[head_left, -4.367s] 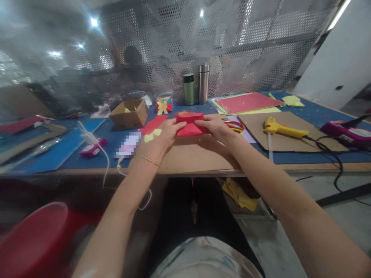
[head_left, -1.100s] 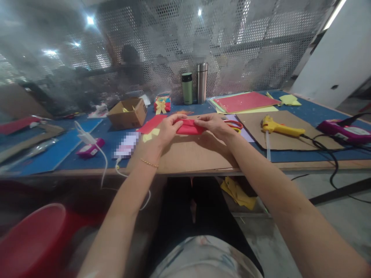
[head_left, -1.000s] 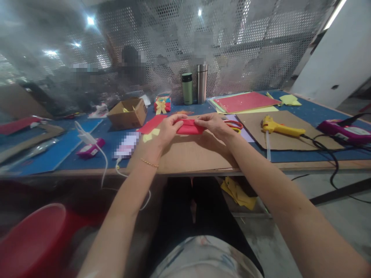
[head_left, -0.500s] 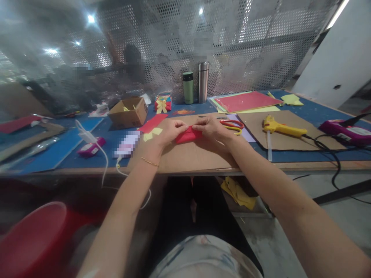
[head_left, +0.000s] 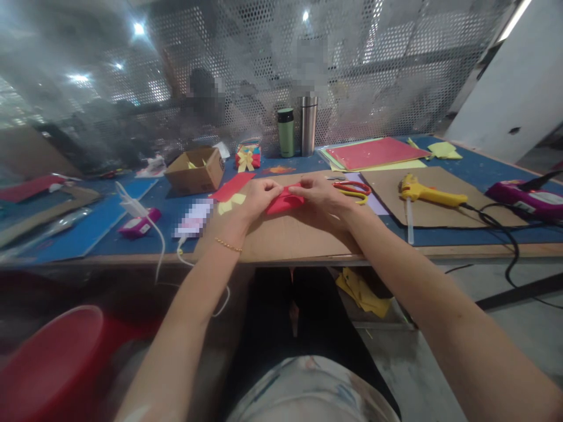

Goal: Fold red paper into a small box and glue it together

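Observation:
A folded red sheet, paper or thin foam, is held between my two hands above a brown cardboard sheet. My left hand pinches its upper left edge with thumb and fingertips. On the other side my right hand grips the upper right edge the same way. Scissors with red and yellow handles lie just right of my right hand. By my left wrist are a flat red piece and small pale yellow pieces.
A yellow glue gun lies on cardboard at the right, its cord trailing to a purple device. An open cardboard box, a green tumbler and a steel flask stand at the back. Coloured sheets are stacked behind.
The red sheet's top edge has lifted and bowed between my fingertips, showing a fold. Both hands stay in nearly the same place.

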`<state>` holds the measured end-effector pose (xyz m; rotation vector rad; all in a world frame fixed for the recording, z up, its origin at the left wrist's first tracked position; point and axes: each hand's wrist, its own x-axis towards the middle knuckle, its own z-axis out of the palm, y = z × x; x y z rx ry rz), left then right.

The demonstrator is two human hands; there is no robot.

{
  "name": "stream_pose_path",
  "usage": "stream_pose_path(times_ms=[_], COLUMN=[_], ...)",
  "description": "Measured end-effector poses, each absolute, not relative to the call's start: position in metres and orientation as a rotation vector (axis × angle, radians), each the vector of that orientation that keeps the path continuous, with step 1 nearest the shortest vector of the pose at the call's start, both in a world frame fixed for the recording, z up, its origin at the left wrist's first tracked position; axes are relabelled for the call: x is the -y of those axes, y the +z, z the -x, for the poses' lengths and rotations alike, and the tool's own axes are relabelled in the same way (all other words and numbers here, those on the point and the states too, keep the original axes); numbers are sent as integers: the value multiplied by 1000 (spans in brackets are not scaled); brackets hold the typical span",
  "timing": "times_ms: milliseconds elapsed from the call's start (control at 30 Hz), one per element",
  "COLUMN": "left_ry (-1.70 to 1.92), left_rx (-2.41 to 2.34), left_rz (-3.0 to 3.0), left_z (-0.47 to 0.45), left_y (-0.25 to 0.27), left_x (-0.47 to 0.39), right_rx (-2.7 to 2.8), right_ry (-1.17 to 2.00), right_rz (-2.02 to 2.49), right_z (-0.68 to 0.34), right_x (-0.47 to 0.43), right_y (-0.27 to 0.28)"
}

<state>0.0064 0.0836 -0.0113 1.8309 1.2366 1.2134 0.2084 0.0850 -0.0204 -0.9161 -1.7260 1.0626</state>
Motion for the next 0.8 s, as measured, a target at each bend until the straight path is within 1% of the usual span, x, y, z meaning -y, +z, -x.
stream_pose_path(times_ms=[133, 500, 667, 800], left_ry=[1198, 1173, 1122, 1153], left_rx=[-1221, -1224, -1188, -1174], left_rz=[-1817, -1899, -1908, -1836], left_z=[-7, -8, -11, -8], left_y=[-13, -8, -10, -10], left_x=[-84, -80, -79, -82], right_rx=[1675, 1510, 1598, 1574], right_ry=[1132, 1324, 1235, 1203], right_rz=[942, 774, 863, 843], right_z=[-207, -202, -201, -203], right_x=[-87, -70, -84, -87], right_y=[-22, -25, -31, -32])
